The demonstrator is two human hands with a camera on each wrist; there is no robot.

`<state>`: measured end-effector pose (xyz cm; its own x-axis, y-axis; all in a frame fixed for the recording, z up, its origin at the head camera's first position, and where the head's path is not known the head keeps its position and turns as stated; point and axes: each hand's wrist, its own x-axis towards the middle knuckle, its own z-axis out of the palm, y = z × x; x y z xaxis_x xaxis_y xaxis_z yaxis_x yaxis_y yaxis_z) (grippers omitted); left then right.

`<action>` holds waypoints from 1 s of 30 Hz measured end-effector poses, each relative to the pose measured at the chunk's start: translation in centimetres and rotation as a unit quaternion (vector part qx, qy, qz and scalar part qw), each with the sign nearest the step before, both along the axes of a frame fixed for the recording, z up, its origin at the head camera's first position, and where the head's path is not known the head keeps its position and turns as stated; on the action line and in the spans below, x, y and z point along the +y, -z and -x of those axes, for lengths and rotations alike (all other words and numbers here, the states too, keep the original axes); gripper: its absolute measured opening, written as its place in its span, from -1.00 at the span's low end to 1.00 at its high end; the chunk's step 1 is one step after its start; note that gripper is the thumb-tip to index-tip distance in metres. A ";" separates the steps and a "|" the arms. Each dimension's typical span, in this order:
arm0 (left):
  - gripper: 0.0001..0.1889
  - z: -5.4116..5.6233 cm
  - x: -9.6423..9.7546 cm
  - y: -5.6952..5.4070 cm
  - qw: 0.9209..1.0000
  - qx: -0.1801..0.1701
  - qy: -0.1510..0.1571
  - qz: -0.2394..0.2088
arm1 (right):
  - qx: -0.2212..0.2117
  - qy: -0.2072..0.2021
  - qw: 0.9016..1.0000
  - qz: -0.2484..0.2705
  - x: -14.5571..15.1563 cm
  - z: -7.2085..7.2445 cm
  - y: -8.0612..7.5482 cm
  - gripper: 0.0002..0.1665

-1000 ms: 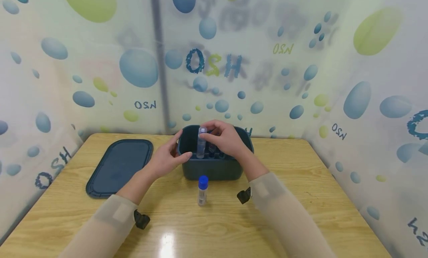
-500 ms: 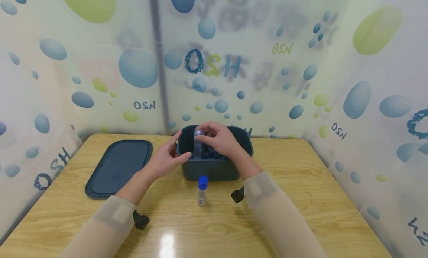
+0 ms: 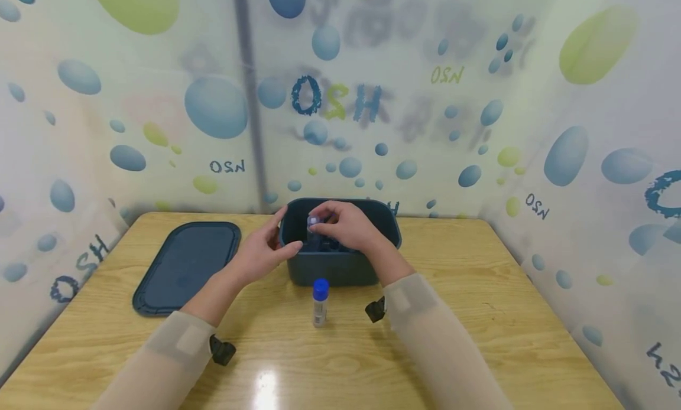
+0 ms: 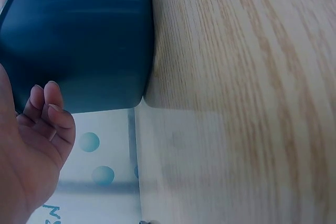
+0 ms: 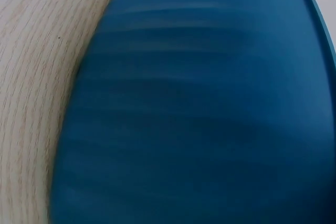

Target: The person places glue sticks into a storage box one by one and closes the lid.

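Right hand (image 3: 346, 224) pinches clear tube (image 3: 313, 221) inside bin (image 3: 335, 269), left hand (image 3: 262, 253) spread wide on bin's end, blue-capped tube (image 3: 320, 303) in front.

Dark blue-green rounded rectangular plastic bin (image 3: 332, 271) sits toward the back of the light wood-grain surface (image 3: 452, 339), before the white spotted backdrop (image 3: 330, 73). Dark flat rounded rectangular lid (image 3: 186, 268) lies left of it. Small blue-capped cylindrical tube (image 3: 320, 306) stands upright in front. Clear cylindrical tube (image 3: 313, 222) is inside, left part. Hands: left (image 3: 260, 253) at bin's left end, right (image 3: 348, 225) over its opening.
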<state>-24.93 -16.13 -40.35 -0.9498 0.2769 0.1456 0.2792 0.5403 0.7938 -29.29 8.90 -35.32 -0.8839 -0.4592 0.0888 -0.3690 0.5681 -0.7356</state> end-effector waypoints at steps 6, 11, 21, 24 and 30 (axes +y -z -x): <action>0.00 0.0 0.0 0.2 1.000 -0.002 -0.002 -0.002 | -0.019 0.001 1.000 -0.014 -0.1 -0.1 0.0 -0.62; 0.00 0.0 0.0 0.1 1.000 -0.001 0.000 -0.002 | -0.030 -0.004 0.999 -0.025 -0.2 -0.1 -0.1 -0.63; 0.00 0.0 0.0 0.0 1.000 0.002 -0.001 0.001 | -0.041 -0.012 0.999 -0.022 -0.3 0.1 0.1 -0.63; 0.01 0.0 0.0 0.0 1.000 0.002 -0.002 0.003 | -0.038 -0.012 0.999 -0.020 -0.3 0.2 0.2 -0.62; 0.00 0.0 -0.1 0.1 1.000 0.003 -0.003 0.006 | -0.042 -0.013 0.999 -0.011 -0.2 0.2 0.3 -0.62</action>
<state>-24.96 -16.19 -40.42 -0.9507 0.2730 0.1472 0.2800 0.5516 0.7857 -29.47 8.66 -35.59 -0.8755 -0.4832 0.0045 -0.3212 0.5749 -0.7525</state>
